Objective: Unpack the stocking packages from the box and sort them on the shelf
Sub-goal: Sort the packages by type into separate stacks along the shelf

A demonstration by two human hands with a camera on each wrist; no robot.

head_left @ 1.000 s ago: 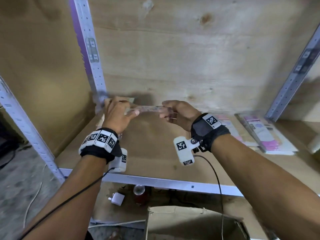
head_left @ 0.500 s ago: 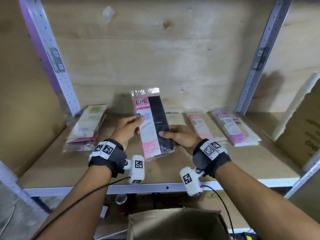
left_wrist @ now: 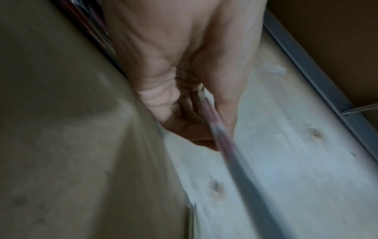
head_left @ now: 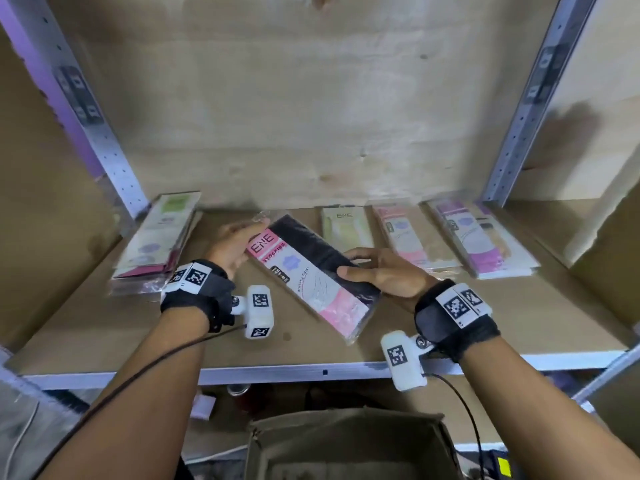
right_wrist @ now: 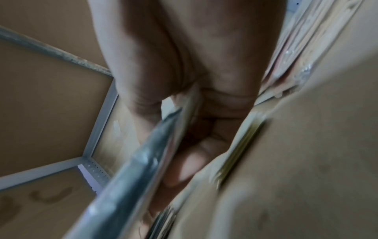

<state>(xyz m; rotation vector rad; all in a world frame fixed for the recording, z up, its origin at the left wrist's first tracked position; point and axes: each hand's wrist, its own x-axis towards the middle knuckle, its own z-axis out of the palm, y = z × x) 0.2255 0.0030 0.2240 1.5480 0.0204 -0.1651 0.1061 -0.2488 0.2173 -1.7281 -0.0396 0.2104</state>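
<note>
Both hands hold one stocking package [head_left: 308, 275], pink and white with a black half, tilted just above the wooden shelf [head_left: 138, 341]. My left hand [head_left: 232, 247] grips its top left corner, and the left wrist view shows the package edge [left_wrist: 216, 127] between thumb and fingers. My right hand [head_left: 377, 271] pinches the right edge, thumb on top; the right wrist view shows the package edge [right_wrist: 147, 153] on the curled fingers. The open cardboard box [head_left: 346, 445] stands below the shelf.
Stocking packages lie on the shelf: a green and pink stack [head_left: 156, 244] at left, a yellow one [head_left: 346, 226], a pink one [head_left: 401, 237] and a purple stack [head_left: 478, 240] at right. Metal uprights [head_left: 526, 109] flank the bay. A brown carton [head_left: 613, 230] leans at right.
The package has swung from upright to a diagonal tilt, its top now pointing back left. Both hands kept hold of it and the view shifted slightly right.
</note>
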